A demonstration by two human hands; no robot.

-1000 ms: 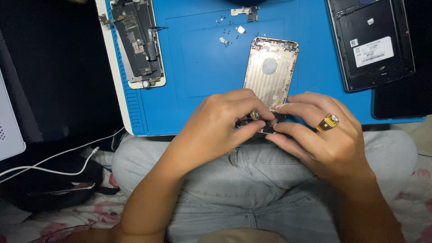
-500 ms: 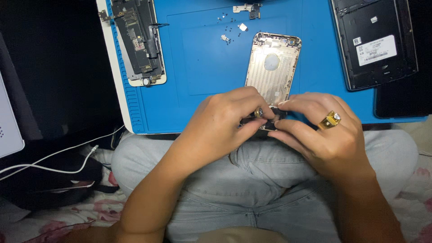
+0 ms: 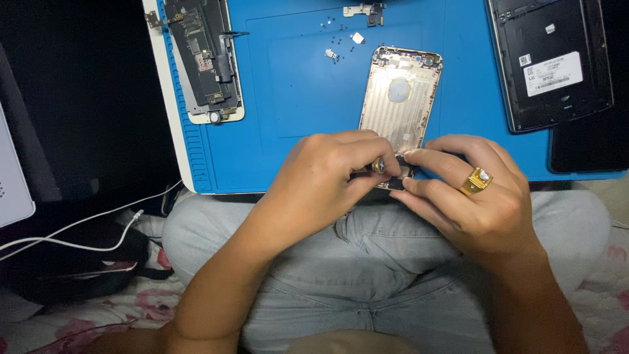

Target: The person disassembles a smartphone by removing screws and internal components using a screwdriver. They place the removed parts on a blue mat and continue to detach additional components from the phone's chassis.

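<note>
A gold phone rear housing [image 3: 398,98] lies inside-up on a blue work mat [image 3: 295,92]. My left hand [image 3: 324,180] and my right hand [image 3: 468,193] meet at the housing's near end. Both pinch a small dark part [image 3: 388,172] there, mostly hidden by my fingertips. A gold ring [image 3: 476,181] sits on my right hand. Several tiny screws and small metal bits [image 3: 337,40] lie on the mat beyond the housing.
A phone screen assembly with exposed boards [image 3: 203,59] lies at the mat's left edge. A black phone with its back off [image 3: 549,62] lies at the right. A small metal bracket [image 3: 365,10] sits at the top. White cables [image 3: 78,233] run at the left, over a dark bag.
The view has shifted slightly; my hands stay at the housing's near end with only small finger movements.
</note>
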